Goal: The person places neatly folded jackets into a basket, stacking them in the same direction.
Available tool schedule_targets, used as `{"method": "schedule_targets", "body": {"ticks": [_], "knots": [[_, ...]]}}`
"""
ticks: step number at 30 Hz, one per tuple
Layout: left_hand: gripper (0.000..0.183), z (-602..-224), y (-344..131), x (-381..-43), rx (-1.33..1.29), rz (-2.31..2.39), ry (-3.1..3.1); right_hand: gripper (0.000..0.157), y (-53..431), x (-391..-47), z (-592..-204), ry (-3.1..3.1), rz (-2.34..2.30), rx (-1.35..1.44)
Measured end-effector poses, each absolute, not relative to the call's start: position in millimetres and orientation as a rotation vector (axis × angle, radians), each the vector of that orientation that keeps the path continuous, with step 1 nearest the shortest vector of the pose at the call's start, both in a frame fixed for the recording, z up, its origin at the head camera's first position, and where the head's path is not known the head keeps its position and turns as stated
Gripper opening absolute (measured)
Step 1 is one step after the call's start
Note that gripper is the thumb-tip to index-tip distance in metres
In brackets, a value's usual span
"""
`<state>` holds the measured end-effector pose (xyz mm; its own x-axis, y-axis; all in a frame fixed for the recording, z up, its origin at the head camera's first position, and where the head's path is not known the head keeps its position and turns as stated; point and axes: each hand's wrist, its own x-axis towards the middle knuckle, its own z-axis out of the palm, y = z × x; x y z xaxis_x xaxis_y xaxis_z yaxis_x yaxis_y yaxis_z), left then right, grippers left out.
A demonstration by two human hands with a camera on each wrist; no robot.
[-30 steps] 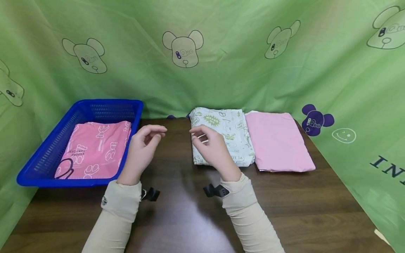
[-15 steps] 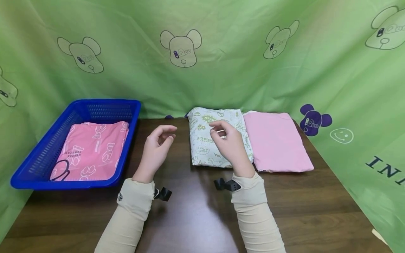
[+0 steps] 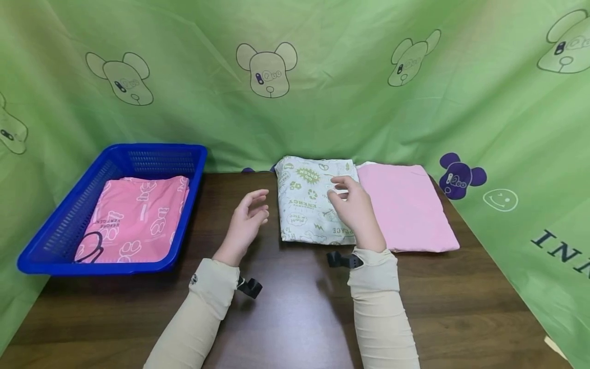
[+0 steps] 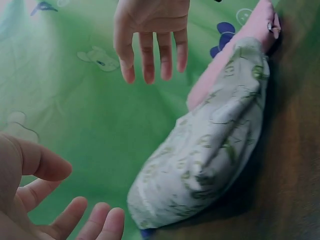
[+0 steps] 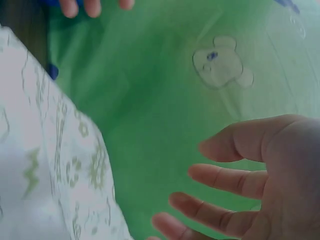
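A folded white cloth with green print point(image 3: 306, 210) lies at the back centre of the table. Against its right side is a folded plain pink cloth point(image 3: 410, 210). My right hand point(image 3: 357, 210) hovers above the white cloth's right part, fingers loosely bent and holding nothing. Left of the white cloth, my left hand point(image 3: 243, 225) is raised over the table, its fingers relaxed and apart from everything. In the left wrist view the white cloth point(image 4: 200, 155) looks thick and rounded. At the left, a folded pink cloth with white print point(image 3: 138, 215) lies inside a blue basket point(image 3: 27, 264).
The brown wooden table point(image 3: 286, 318) meets a green curtain point(image 3: 322, 123) with printed bear heads along the back and sides. A small pale object point(image 3: 555, 347) sits at the table's right edge.
Both hands have moved to the right, the left one away from the basket and the right one across above the white cloth. The cloths and basket have stayed in place.
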<state>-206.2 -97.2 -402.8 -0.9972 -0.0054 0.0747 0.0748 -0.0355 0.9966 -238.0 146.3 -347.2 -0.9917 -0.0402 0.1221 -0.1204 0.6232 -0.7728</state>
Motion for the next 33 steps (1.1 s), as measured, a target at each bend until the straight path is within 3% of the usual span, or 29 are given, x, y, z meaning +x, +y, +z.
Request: {"method": "schedule_targets", "body": {"ticks": [13, 24, 33], "knots": [[0.062, -433.6, -80.3, -212.7, -0.012, -2.582, -2.069, 0.061, 176.9, -250.3, -365.1, -2.996, 1.118, -0.029], [0.07, -451.7, -67.3, -213.6, 0.023, -2.632, -2.034, 0.062, 185.5, -253.5, -373.3, -3.01, 1.129, -0.253], [0.076, -450.8, -65.8, -215.2, 0.106, -2.589, -2.026, 0.063, 191.6, -256.4, -378.3, -3.003, 1.216, -0.168]]}}
